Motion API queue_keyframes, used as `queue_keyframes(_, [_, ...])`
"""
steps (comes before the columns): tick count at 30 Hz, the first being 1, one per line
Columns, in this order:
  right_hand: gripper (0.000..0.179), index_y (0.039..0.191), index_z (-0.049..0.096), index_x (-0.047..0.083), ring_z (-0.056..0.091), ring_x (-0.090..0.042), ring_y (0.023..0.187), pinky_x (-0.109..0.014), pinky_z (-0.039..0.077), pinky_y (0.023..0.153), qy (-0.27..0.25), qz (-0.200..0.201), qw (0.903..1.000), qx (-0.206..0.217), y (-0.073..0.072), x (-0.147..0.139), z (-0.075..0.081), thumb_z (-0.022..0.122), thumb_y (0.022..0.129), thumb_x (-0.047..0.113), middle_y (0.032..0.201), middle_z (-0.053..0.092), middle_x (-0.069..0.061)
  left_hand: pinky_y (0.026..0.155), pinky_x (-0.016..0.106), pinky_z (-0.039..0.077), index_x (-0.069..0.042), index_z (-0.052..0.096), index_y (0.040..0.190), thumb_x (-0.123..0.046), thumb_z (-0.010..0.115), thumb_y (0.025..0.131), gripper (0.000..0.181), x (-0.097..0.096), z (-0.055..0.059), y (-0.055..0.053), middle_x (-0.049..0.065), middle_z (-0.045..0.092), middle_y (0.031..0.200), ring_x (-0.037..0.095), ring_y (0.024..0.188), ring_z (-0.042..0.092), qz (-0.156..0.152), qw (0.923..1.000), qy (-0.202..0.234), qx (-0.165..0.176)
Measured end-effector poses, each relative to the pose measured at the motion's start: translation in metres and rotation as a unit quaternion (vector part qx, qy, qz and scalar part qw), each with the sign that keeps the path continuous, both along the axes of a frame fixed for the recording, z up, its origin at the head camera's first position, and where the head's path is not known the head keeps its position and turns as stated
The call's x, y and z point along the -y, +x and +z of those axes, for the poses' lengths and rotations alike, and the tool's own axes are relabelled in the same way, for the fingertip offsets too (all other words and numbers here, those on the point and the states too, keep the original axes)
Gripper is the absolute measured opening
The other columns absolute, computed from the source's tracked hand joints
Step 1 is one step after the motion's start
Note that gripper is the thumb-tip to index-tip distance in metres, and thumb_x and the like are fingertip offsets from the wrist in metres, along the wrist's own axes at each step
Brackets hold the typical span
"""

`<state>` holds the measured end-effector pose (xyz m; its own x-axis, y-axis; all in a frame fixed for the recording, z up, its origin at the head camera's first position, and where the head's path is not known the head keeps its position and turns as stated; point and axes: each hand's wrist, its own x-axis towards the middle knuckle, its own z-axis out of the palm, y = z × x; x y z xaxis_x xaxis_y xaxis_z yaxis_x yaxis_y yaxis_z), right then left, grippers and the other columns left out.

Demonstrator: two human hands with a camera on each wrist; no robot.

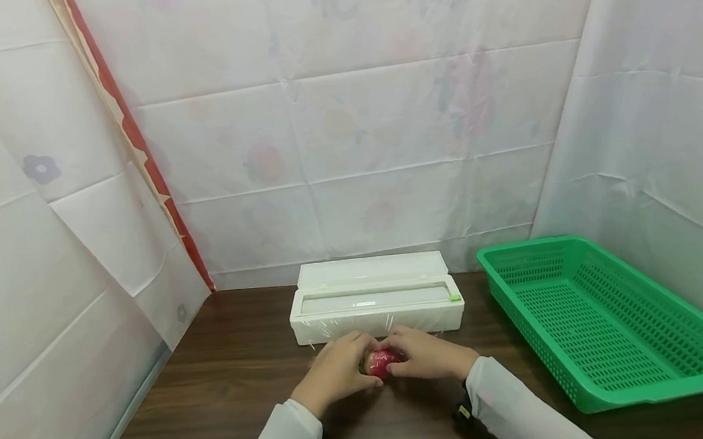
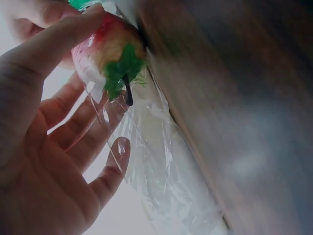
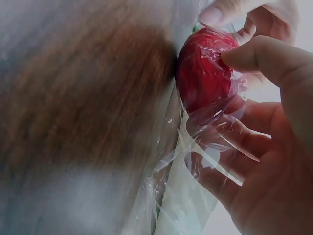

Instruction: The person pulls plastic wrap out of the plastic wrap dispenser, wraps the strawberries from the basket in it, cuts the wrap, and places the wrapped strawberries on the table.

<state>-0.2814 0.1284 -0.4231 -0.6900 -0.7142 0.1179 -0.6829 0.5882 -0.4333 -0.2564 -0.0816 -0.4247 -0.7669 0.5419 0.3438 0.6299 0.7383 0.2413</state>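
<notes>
A rounded red fruit (image 1: 380,363), yellowish near its top, sits low over the table between my two hands, with clear plastic film on it. Its green leaf cap and dark stem (image 2: 129,90) show in the left wrist view. My left hand (image 1: 339,373) holds the fruit from the left, thumb over it and fingers behind the film. From the right, my right hand (image 1: 429,355) grips it, the thumb pressing the wrapped red side (image 3: 203,73). Crinkled film (image 2: 156,147) spreads from the fruit over the fingers toward the white box (image 1: 378,324).
The white box, a cling film dispenser, stands just beyond the hands with its lid (image 1: 370,269) raised and a green slider (image 1: 455,298) at its right. A green plastic basket (image 1: 681,386) lies to the right. White sheeting (image 1: 344,130) surrounds the dark wooden table (image 1: 216,395).
</notes>
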Motion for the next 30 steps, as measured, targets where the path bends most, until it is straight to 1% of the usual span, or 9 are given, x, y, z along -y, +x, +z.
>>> queue_keyframes(3, [0.038,0.121,0.061,0.013,0.049,-0.005,0.083,-0.024,0.048,0.072,-0.001,0.003,1.0,0.007,-0.0025,-0.0007,0.0002,0.062,0.087,0.03,0.099,0.055,0.007,0.08,0.039,0.051,-0.02,0.063,0.105,-0.039,0.084,0.063,0.051,-0.0017,-0.0023,-0.0024,-0.006,0.062,0.102,0.009,0.093,0.056,0.011,0.9999,-0.008,0.004])
queue_keyframes(6, [0.037,0.121,0.061,0.013,0.05,-0.004,0.087,-0.026,0.049,0.078,-0.001,0.002,0.9999,0.012,-0.0033,-0.0027,0.0007,0.061,0.088,0.03,0.102,0.058,0.007,0.08,0.038,0.051,-0.021,0.062,0.106,-0.04,0.083,0.065,0.05,-0.0033,-0.0042,-0.0049,-0.007,0.062,0.103,0.009,0.094,0.056,0.019,0.9997,-0.016,0.005])
queue_keyframes(11, [0.03,0.117,0.058,0.016,0.052,-0.002,0.094,-0.03,0.051,0.084,-0.022,-0.008,0.9993,0.028,-0.0031,-0.0049,0.0019,0.061,0.09,0.027,0.106,0.061,0.007,0.078,0.035,0.052,-0.022,0.064,0.105,-0.041,0.08,0.067,0.045,-0.0054,-0.0028,-0.0077,-0.007,0.063,0.1,0.009,0.09,0.057,0.024,0.9996,-0.013,0.0])
queue_keyframes(14, [0.028,0.114,0.056,0.014,0.052,-0.003,0.092,-0.029,0.051,0.08,-0.02,-0.011,0.9997,0.011,-0.0015,-0.004,0.0012,0.062,0.089,0.026,0.104,0.061,0.005,0.075,0.034,0.052,-0.022,0.064,0.104,-0.042,0.08,0.069,0.043,-0.006,-0.0014,-0.0083,-0.006,0.063,0.099,0.008,0.087,0.056,0.026,0.9996,-0.011,0.006])
queue_keyframes(18, [0.033,0.112,0.057,0.01,0.049,-0.006,0.092,-0.025,0.051,0.077,0.004,-0.016,0.999,-0.042,0.0023,-0.0028,0.0003,0.066,0.086,0.028,0.105,0.057,0.001,0.071,0.032,0.052,-0.021,0.066,0.104,-0.042,0.077,0.072,0.04,-0.0062,0.0001,-0.0092,-0.006,0.064,0.096,0.007,0.081,0.054,0.028,0.9994,-0.015,0.011])
queue_keyframes(21, [0.035,0.111,0.058,0.009,0.049,-0.007,0.094,-0.025,0.051,0.078,0.014,-0.021,0.9976,-0.065,0.0039,-0.0021,0.0002,0.068,0.085,0.031,0.106,0.056,0.001,0.072,0.033,0.052,-0.02,0.066,0.105,-0.043,0.075,0.074,0.039,-0.0063,0.0011,-0.0091,-0.006,0.065,0.096,0.007,0.083,0.055,0.031,0.9992,-0.021,0.013])
queue_keyframes(26, [0.033,0.112,0.059,0.01,0.049,-0.007,0.095,-0.027,0.051,0.08,0.022,-0.024,0.9972,-0.068,0.0039,-0.0017,-0.0008,0.065,0.087,0.031,0.106,0.057,0.001,0.079,0.037,0.052,-0.018,0.066,0.109,-0.043,0.072,0.077,0.04,-0.0063,0.0022,-0.0077,-0.003,0.067,0.102,0.012,0.093,0.058,0.03,0.999,-0.026,0.022])
queue_keyframes(30, [0.031,0.112,0.059,0.011,0.049,-0.006,0.094,-0.029,0.051,0.081,0.028,-0.019,0.9969,-0.071,0.003,-0.0019,-0.0006,0.062,0.09,0.032,0.106,0.056,0.003,0.083,0.038,0.052,-0.016,0.065,0.112,-0.042,0.069,0.08,0.041,-0.0051,0.0007,-0.0085,-0.001,0.067,0.105,0.014,0.097,0.058,0.022,0.9992,-0.028,0.018])
